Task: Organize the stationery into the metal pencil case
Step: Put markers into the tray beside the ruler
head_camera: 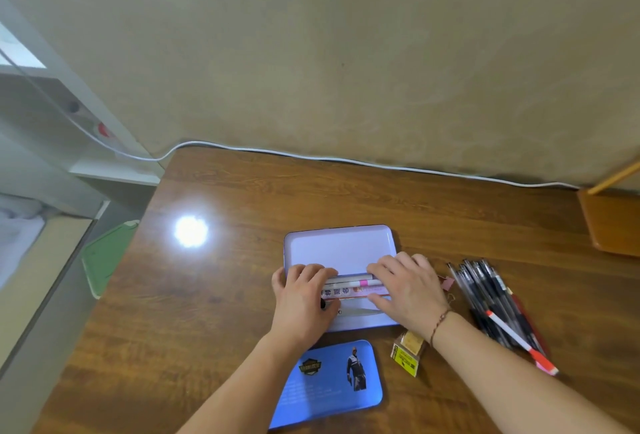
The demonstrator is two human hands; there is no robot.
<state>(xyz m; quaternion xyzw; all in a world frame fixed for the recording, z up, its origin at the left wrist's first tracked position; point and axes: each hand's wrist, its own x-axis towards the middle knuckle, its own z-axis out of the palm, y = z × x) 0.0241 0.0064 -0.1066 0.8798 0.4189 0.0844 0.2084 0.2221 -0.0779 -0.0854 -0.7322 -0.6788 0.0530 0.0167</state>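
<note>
Centre frame, the open pale-lilac metal pencil case (341,246): left hand (303,298) and right hand (408,289), fingers flat and together, press white pens (349,281) into line. Next, seemingly, the black pen bundle (491,298) at right.

Pale lilac case (341,248), seemingly blue lid (329,383)

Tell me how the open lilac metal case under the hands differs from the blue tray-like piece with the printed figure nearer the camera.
The open lilac metal case is plain inside; the blue piece with the printed figure carries a badge and a standing figure. The lilac case holds pens and has the left hand and right hand on it; the blue piece lies untouched, nothing on it. Both are rounded rectangles lying flat on the brown wooden table.
</note>
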